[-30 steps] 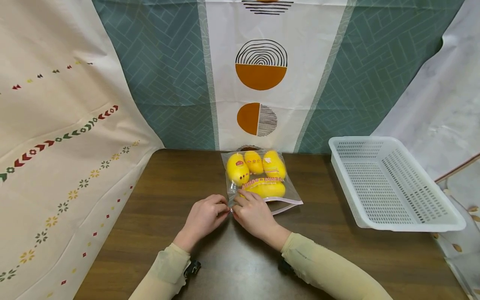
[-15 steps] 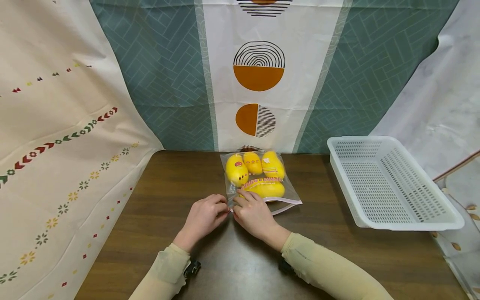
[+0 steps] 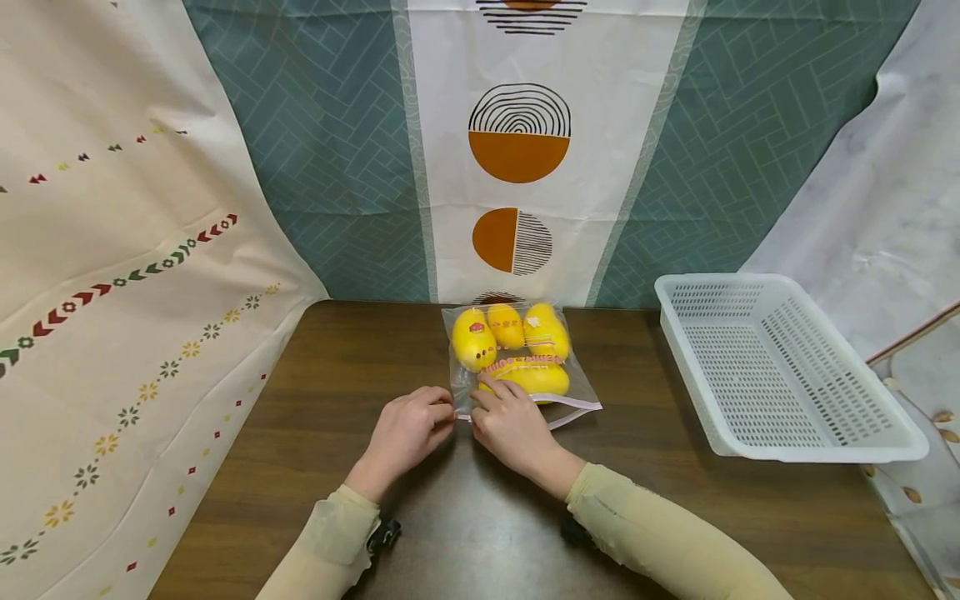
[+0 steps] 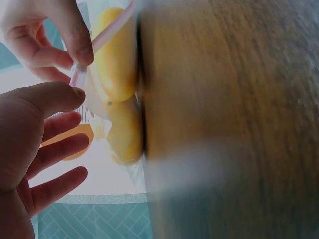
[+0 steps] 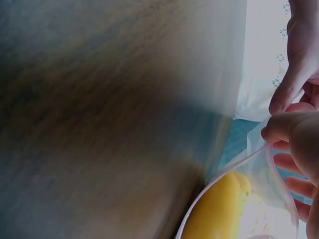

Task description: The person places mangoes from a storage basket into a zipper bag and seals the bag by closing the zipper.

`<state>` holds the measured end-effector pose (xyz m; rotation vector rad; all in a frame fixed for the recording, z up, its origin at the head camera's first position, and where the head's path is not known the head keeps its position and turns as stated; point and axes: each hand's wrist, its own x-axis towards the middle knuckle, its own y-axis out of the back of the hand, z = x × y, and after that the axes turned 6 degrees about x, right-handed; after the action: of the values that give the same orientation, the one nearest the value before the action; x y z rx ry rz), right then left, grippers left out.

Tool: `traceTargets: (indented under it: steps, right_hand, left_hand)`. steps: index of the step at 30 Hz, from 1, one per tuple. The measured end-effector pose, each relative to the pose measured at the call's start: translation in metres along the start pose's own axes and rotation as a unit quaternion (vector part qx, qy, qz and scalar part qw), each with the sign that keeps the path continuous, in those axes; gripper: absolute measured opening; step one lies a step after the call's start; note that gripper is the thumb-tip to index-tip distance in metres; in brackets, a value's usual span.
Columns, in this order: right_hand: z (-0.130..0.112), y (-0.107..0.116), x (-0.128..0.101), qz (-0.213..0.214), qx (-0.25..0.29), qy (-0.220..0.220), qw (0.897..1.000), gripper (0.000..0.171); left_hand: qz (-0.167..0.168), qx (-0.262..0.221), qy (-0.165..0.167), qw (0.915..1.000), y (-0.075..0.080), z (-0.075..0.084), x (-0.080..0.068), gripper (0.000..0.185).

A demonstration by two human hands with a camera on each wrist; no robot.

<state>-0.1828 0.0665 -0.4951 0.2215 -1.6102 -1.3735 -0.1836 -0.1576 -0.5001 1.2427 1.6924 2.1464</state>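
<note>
We pinch the near corner of the clear bag (image 3: 525,367) with our left hand (image 3: 405,433) and right hand (image 3: 513,429) at the table's (image 3: 315,375) back middle, its fruit (image 3: 525,379) inside, top mostly unsealed.

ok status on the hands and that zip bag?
Left hand and right hand pinching the zip bag at its near left corner. Seal part open. Yellow fruits inside. Basket to the right, apart.

Pink lettering is running across the clear bag (image 3: 522,365) of yellow fruit (image 3: 474,339) — too small to read; small red stickers on the fruit are showing nothing legible.
</note>
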Motion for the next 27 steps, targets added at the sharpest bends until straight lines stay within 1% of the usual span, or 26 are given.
traceTargets:
  steps: [7,13,19,24,27]
  right_hand:
    - [0.004,0.001,-0.004,0.002,0.008,-0.004,1.000,0.010]
    - [0.007,0.001,-0.009,0.005,0.008,-0.006,1.000,0.011]
    - [0.010,0.001,-0.014,-0.010,0.010,-0.014,1.000,0.010]
    - [0.013,0.001,-0.016,-0.011,0.013,-0.017,1.000,0.011]
    - [0.014,0.001,-0.015,-0.003,0.012,-0.015,1.000,0.011]
  left_hand:
    - [0.003,-0.005,0.005,1.0000,0.002,-0.001,0.000,0.021]
    - [-0.001,-0.003,0.009,1.0000,0.003,-0.004,-0.003,0.021]
    - [-0.013,0.000,0.016,0.9998,0.006,-0.006,-0.006,0.019]
    - [-0.005,0.007,0.018,0.9998,0.005,-0.002,-0.003,0.021]
    - [-0.003,0.007,0.008,0.9999,0.002,0.002,0.001,0.028]
